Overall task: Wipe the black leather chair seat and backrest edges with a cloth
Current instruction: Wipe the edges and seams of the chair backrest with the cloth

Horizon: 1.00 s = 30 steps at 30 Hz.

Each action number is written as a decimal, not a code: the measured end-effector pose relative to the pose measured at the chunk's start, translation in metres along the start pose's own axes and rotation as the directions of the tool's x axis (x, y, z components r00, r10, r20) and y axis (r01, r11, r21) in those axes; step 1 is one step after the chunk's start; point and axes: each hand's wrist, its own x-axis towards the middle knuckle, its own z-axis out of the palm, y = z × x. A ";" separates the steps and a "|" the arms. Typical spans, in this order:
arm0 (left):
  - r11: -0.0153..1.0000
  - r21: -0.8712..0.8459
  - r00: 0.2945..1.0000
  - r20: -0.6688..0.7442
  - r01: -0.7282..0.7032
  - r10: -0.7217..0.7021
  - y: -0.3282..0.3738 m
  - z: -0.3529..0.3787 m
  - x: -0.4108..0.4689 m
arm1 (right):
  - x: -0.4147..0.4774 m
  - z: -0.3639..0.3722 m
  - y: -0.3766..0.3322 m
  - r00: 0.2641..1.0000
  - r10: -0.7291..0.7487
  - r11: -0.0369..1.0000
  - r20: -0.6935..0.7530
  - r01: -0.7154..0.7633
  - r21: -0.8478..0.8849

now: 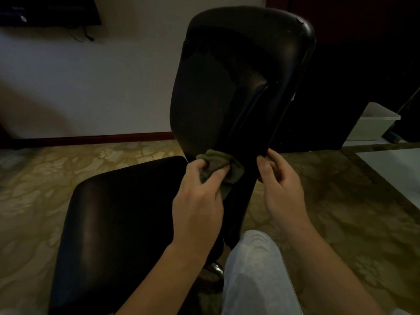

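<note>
I look down on the black leather chair from behind and a little to its side. The left grip (197,196), a bare hand, has its fingers and thumb curled round a bunched grey-green cloth (218,164) and presses it against the bottom edge of the backrest (238,76), right where the backrest narrows into its dark support arm (241,201). Part of the cloth sticks out past the fingers to the right, lying against that arm.

The right grip (281,180), also bare, is closed on the lower right edge of the backrest, its fingertips hooked round the rim just beside the cloth. The 2 grips sit near each other with the support arm between them.

The backrest stands upright and is turned so I see its side and back. The seat (118,223) lies lower left, flat, its leather catching a dull shine, and the left forearm crosses over its right edge.

A knee in light grey trousers (256,269) pokes up below the grips. A patterned yellowish carpet (34,178) covers the floor. Behind the chair a pale wall (91,76) meets a dark red skirting board (91,138), and a white box (375,123) stands at the right by dark furniture.
</note>
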 end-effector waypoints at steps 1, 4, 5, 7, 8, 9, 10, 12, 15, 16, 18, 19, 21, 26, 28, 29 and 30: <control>1.000 -0.009 1.000 -0.011 -0.020 0.020 0.004 0.000 0.004 | 0.002 -0.001 0.000 1.000 -0.008 1.000 0.019 0.008 -0.025; 0.997 -0.011 0.996 0.045 -0.072 0.073 0.016 0.009 0.010 | 0.009 -0.005 -0.003 0.997 -0.026 0.996 0.067 0.031 -0.080; 0.997 0.001 0.995 0.067 -0.072 0.072 0.018 0.013 0.009 | 0.010 -0.006 -0.003 0.996 -0.028 0.996 0.083 0.035 -0.083; 0.999 0.018 0.994 0.100 -0.047 0.045 0.019 0.022 0.003 | 0.011 -0.008 -0.002 0.994 -0.032 0.995 0.106 0.042 -0.088; 0.999 0.023 0.993 0.113 -0.035 0.032 0.017 0.025 0.000 | 0.011 -0.009 -0.001 0.993 -0.038 0.994 0.110 0.049 -0.098; 0.999 0.032 0.992 0.122 -0.028 0.024 0.015 0.027 -0.003 | 0.011 -0.009 -0.001 0.993 -0.047 0.992 0.107 0.058 -0.111; 0.999 0.043 0.991 0.130 -0.024 0.018 0.013 0.028 -0.005 | 0.011 -0.010 -0.001 0.993 -0.054 0.990 0.102 0.067 -0.123; 0.998 0.051 0.989 0.150 -0.020 0.012 0.009 0.027 -0.007 | 0.010 -0.009 -0.001 0.993 -0.070 0.986 0.090 0.083 -0.148; 0.999 0.043 0.988 0.154 -0.022 0.015 0.002 0.020 -0.008 | 0.008 -0.008 -0.001 0.992 -0.096 0.979 0.082 0.109 -0.173; 0.999 0.038 0.990 0.141 -0.018 0.012 0.000 0.017 -0.008 | 0.007 -0.007 -0.001 0.992 -0.098 0.979 0.079 0.110 -0.170; 1.000 0.025 0.994 0.110 -0.011 0.008 0.000 0.013 -0.008 | 0.007 -0.006 -0.002 0.993 -0.095 0.982 0.074 0.106 -0.157; 1.000 0.023 0.995 0.100 -0.015 0.013 0.002 0.013 -0.007 | 0.007 -0.006 -0.003 0.993 -0.092 0.984 0.075 0.102 -0.147; 0.999 0.028 0.995 0.098 -0.034 0.031 0.009 0.015 -0.004 | 0.006 -0.004 -0.004 0.994 -0.074 0.989 0.078 0.083 -0.119; 0.999 0.040 0.986 0.168 -0.009 0.003 0.014 0.029 -0.006 | 0.008 -0.003 -0.004 0.993 -0.052 0.990 0.105 0.065 -0.128; 0.999 0.049 0.982 0.188 -0.007 -0.002 0.009 0.031 -0.010 | 0.010 -0.005 -0.003 0.991 -0.049 0.989 0.123 0.065 -0.131; 0.998 0.054 0.980 0.198 -0.011 0.000 0.006 0.032 -0.011 | 0.010 -0.006 -0.003 0.991 -0.050 0.989 0.127 0.066 -0.130; 0.998 0.059 0.978 0.211 -0.014 0.001 0.002 0.032 -0.013 | 0.010 -0.006 -0.003 0.990 -0.051 0.990 0.130 0.067 -0.128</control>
